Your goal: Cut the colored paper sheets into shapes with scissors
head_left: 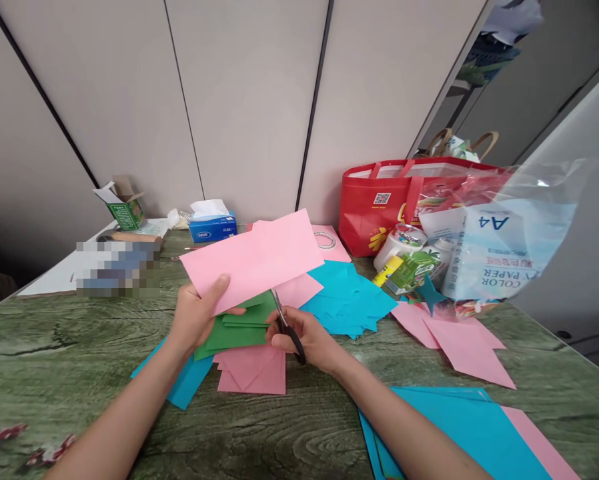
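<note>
My left hand [202, 313] grips a rectangular sheet of pink paper [259, 257] by its lower left part, thumb on top and fingers beneath. My right hand [304, 339] is closed around the black handles of a pair of scissors [293, 341]. The scissor blades point up and touch or overlap the paper's lower edge; whether they are cutting cannot be seen. Below the hands lie green paper pieces [239, 333], smaller pink pieces [257, 373] and a blue strip [187, 383]. A pile of cut blue paper [349, 300] spreads to the right of the pink sheet.
At the back stand a blue tissue box [212, 228], a small green box [127, 212] and a red bag [362, 213]. A glue stick [387, 272] and a clear paper packet [509, 247] are at right. Blue sheets [459, 427] lie front right, pink pieces [472, 353] behind them.
</note>
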`<action>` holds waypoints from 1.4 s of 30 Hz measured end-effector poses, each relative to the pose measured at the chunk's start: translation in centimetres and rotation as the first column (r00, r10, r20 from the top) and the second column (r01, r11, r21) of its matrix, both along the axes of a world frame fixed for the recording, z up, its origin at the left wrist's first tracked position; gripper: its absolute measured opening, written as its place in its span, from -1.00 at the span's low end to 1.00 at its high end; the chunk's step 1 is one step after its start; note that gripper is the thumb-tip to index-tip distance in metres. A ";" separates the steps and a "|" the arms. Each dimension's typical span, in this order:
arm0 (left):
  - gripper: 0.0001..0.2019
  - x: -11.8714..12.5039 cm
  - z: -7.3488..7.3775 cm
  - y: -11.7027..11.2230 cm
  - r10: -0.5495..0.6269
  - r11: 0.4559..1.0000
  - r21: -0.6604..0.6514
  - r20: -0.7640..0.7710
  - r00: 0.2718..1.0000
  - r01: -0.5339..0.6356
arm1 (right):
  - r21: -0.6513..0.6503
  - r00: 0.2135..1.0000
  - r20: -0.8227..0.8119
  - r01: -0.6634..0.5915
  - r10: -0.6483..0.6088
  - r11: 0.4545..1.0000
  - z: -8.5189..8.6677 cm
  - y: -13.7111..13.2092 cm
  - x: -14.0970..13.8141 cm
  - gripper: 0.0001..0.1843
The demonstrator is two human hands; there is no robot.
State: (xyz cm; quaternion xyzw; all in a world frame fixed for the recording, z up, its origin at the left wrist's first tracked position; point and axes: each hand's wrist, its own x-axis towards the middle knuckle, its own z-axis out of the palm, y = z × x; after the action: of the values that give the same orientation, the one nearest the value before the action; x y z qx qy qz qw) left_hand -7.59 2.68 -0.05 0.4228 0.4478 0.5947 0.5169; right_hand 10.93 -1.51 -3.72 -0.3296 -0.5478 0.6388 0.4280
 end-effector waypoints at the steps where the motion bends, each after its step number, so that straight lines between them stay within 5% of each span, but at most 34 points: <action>1: -0.69 0.2 -0.1 -0.1 -0.018 1.000 0.003 -0.015 1.000 0.018 | 0.003 1.000 -0.006 0.007 -0.007 1.000 -0.1 0.0 0.0 -0.64; 20: -0.64 0.7 -1.1 -0.5 -0.073 0.997 0.018 -0.080 0.994 0.075 | -0.009 0.999 0.022 0.025 -0.025 1.000 -0.4 0.4 0.2 -0.53; 42: -0.62 0.9 -0.6 -0.8 -0.125 0.992 -0.008 -0.062 0.990 0.125 | 0.043 0.996 0.054 0.074 -0.076 0.996 -0.6 0.4 0.1 -0.58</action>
State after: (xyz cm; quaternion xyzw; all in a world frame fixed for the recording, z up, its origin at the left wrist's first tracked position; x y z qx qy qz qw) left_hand -6.73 1.90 -0.69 0.4671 0.4376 0.5467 0.5398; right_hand 11.04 -1.09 -4.33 -0.3585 -0.5597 0.6016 0.4430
